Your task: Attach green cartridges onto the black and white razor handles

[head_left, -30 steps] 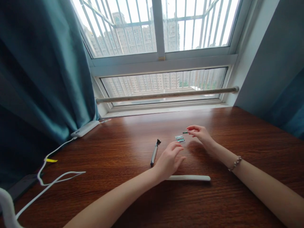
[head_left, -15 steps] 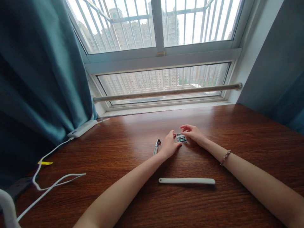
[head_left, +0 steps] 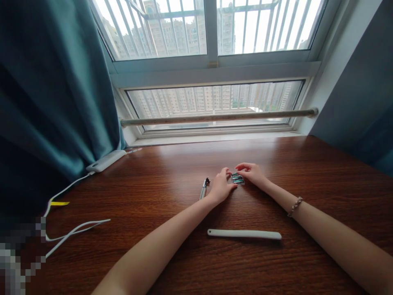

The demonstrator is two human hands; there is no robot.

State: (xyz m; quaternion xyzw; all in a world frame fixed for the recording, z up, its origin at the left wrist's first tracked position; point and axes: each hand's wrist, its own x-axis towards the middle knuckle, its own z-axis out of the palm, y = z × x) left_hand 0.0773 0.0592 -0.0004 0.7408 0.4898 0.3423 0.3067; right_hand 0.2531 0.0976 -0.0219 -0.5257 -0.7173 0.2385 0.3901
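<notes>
A small clear case (head_left: 237, 178) with several green, dark and silver strips in it lies flat on the table. My left hand (head_left: 220, 187) grips its left side, thumb at the near edge and fingers at the far edge. At the far right corner of the case, the thumb and fingertips of my right hand (head_left: 250, 172) come together; whatever is between them is too small to make out. Beside my left hand lies a slim silver tool with a dark head (head_left: 204, 187), its lower end hidden behind the wrist. A long white handle (head_left: 244, 234) with a hole at one end rests between my forearms.
The brown wooden table (head_left: 172, 246) runs back to the window sill. On the left are a white power strip (head_left: 106, 161), a looped white cable (head_left: 73, 231) and a yellow tag (head_left: 60, 203) beside a blue curtain (head_left: 61, 82). A metal rail (head_left: 221, 118) crosses the window.
My right thumb and fingertips have drawn closer together at the case's corner. The left hand keeps its grip. The whole view has shifted slightly.
</notes>
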